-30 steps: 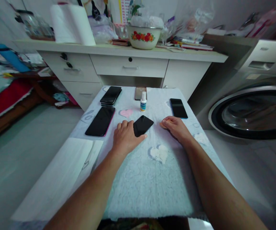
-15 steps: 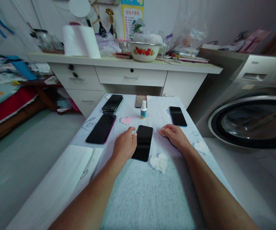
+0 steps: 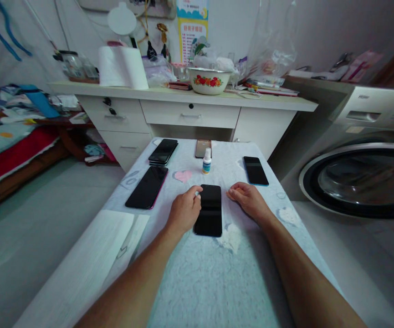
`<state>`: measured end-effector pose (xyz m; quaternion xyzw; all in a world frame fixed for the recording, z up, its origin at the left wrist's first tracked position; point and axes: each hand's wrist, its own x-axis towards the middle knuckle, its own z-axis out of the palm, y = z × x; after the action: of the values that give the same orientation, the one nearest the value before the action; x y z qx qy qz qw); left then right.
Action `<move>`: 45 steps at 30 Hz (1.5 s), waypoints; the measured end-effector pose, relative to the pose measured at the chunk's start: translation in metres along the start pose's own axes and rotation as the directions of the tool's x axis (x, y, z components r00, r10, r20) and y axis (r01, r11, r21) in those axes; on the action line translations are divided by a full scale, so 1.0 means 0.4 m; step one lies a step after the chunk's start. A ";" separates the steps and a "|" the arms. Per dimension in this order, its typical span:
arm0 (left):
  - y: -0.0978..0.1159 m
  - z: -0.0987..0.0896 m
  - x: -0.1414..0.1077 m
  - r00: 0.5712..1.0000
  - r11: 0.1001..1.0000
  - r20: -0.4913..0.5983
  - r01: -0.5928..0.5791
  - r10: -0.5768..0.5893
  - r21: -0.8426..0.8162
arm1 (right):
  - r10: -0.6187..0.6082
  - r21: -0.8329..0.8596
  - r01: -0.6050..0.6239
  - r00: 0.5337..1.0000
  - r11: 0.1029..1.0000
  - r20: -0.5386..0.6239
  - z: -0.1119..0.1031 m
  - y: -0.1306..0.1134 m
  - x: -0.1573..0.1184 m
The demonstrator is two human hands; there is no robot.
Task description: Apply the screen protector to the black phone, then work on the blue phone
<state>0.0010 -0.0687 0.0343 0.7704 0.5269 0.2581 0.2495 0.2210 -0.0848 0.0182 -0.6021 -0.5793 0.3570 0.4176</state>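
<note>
A black phone [image 3: 212, 214] lies face up on the cloth-covered table, upright in view. My left hand [image 3: 185, 209] is curled at its upper left edge, with the index fingertip at the top left corner and the thumb beside the screen. A small whitish spot shows by the thumb, too small to tell. To the right of this phone my right hand [image 3: 248, 200] rests on the cloth, fingers curled in a loose pinch; what is inside is hidden. Beyond the phone stands a small white spray bottle [image 3: 207, 161] with a blue and yellow label.
On the left lie a large phone [image 3: 147, 187] and a stack of phones [image 3: 163, 151]. Another phone [image 3: 256, 171] is at the right, and a brownish one [image 3: 203, 149] at the far edge. Behind are a white desk [image 3: 190, 114] and a washing machine [image 3: 354, 123].
The middle phone has turned from a slant to nearly straight. My left hand has stayed at its left edge. The whole view has shifted slightly, and the orange bit by my right fingertips shows less.
</note>
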 end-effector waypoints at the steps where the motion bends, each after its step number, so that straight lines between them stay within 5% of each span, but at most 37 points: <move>1: 0.000 0.000 -0.001 1.000 1.000 -0.010 -0.001 0.001 0.008 | 0.002 0.006 -0.002 1.000 1.000 0.001 0.000 -0.002 -0.001; 9: 0.006 -0.022 0.044 0.986 0.999 -0.160 -0.043 0.046 0.019 | -0.065 -0.156 0.050 0.993 0.986 -0.098 -0.042 -0.065 0.033; 16: -0.035 0.026 0.005 0.988 0.998 -0.140 -0.061 0.059 -0.008 | -0.032 -0.111 0.028 0.999 0.993 -0.034 -0.006 0.017 -0.001; 27: -0.041 0.029 0.022 0.987 0.985 -0.110 -0.105 0.120 0.134 | -0.061 -0.063 0.062 0.998 0.996 0.018 0.010 -0.024 -0.013; 45: -0.016 0.028 0.066 0.970 0.960 0.089 0.205 -0.225 0.193 | -0.126 -0.198 0.123 0.992 0.972 -0.003 0.045 -0.059 -0.020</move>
<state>0.0123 -0.0430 0.0256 0.7411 0.6144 0.1372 0.2334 0.1944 -0.0915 0.0323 -0.6056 -0.6454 0.2663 0.3819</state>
